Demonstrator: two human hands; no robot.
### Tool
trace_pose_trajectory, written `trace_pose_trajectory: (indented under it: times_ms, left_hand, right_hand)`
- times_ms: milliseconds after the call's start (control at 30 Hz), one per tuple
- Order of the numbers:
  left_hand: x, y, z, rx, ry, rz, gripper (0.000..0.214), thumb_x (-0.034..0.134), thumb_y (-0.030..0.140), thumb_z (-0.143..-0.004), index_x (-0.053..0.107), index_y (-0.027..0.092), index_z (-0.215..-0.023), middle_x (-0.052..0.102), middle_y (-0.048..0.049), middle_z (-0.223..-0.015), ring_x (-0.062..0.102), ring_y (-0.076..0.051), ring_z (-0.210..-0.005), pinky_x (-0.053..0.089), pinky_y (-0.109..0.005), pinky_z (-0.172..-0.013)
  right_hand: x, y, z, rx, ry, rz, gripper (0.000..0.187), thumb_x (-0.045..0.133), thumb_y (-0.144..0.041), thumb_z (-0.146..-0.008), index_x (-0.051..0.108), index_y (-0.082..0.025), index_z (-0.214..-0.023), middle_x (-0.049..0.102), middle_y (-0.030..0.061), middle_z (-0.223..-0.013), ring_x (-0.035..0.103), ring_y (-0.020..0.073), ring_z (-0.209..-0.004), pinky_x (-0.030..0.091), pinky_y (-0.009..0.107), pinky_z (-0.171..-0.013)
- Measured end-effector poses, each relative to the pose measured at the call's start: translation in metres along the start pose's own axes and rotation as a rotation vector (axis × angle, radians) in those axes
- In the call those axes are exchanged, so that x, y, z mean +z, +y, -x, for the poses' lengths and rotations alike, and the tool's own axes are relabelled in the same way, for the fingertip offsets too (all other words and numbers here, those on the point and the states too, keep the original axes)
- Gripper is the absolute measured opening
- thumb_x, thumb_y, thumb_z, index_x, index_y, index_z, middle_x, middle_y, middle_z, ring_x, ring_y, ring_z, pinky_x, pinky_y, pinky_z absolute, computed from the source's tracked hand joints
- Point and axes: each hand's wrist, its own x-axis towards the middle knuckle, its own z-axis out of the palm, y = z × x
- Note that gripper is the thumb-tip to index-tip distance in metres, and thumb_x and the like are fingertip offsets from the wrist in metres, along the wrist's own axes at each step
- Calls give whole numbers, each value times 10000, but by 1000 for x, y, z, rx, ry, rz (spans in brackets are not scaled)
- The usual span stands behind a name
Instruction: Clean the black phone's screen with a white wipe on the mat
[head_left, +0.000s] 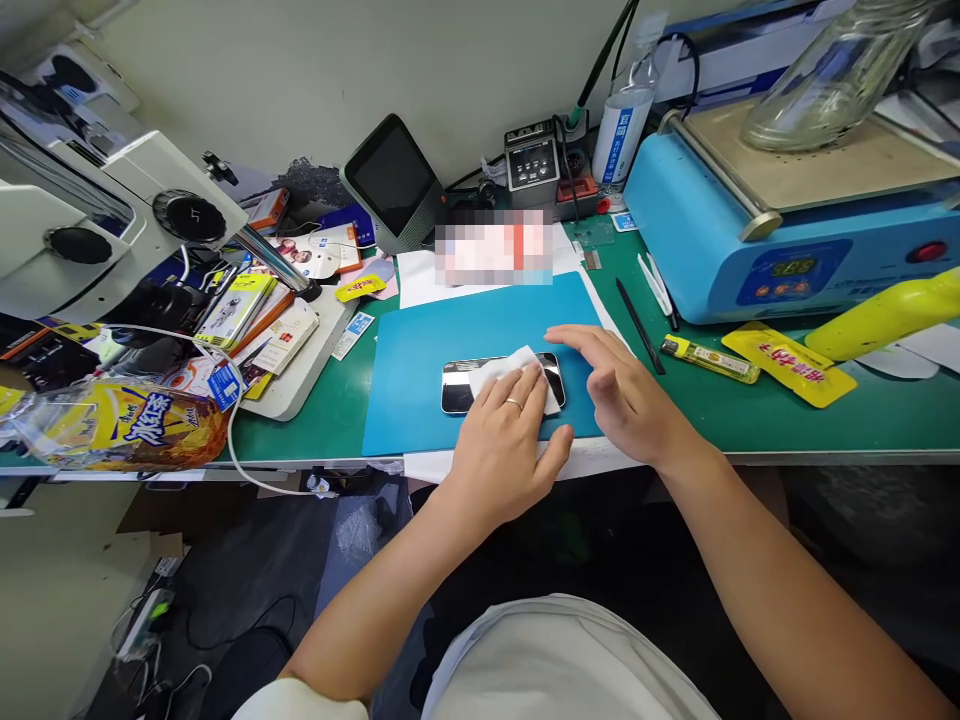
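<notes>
Green counter (720, 415): my left hand (502, 445), fingers together, is pressing a limp white wipe (510, 366) on a slick, fragile black glass phone (460, 386); my flat right hand (626, 395) is resting by its end.

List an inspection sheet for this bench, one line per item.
Surface: green bench, blue mat centred.
Job's things: phone flat on blue mat, white wipe over it.
Clutter: lighter, yellow packet, yellow-labelled bottle.
Hands: left hand flat on white wipe; right hand open by phone's right end.
Cables: white cable looping over front edge.
Surroundings: microscope left, blue machine right, glass jar on it.
</notes>
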Motion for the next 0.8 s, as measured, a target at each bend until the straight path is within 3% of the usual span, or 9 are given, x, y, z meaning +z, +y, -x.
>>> trace_pose_trajectory:
  times_ms: [133,400,633,800]
  left_hand:
    - [-3,3,12,-25,-10,12,513,513,402,-1047,563,71,-1435,558,-168,-1557,509,-320,-1447,407,-499,-1229]
    - [12,-2,-27,9,16,-7,500,505,405,-1035,572,67,-1398,594,-190,-1511,532,-333,-1416,407,-496,-1216]
    - [6,10,-7,11,-18,11,504,491,389,-1043,540,100,-1453,567,-149,-1550,500,-317,-1444,389,-490,-1233]
    - [12,10,-23,3,-8,-8,467,469,424,-1060,607,92,-1359,600,-166,-1512,517,-314,-1429,388,-475,-1225]
  right_hand:
    - [1,2,1,-8,2,-9,947,114,-830,-916,619,-185,-1392,641,175,-1432,550,335,-1381,418,508,-1183]
    - [0,-1,1,73,7,-81,985,147,-878,-863,522,-231,-1504,594,169,-1496,546,358,-1393,428,540,-1173]
    - [1,0,2,50,12,-69,955,146,-864,-882,526,-241,-1499,597,165,-1495,559,358,-1378,430,544,-1171]
    - [2,2,2,69,6,-87,980,142,-879,-861,522,-240,-1498,587,164,-1501,543,355,-1395,425,544,-1177]
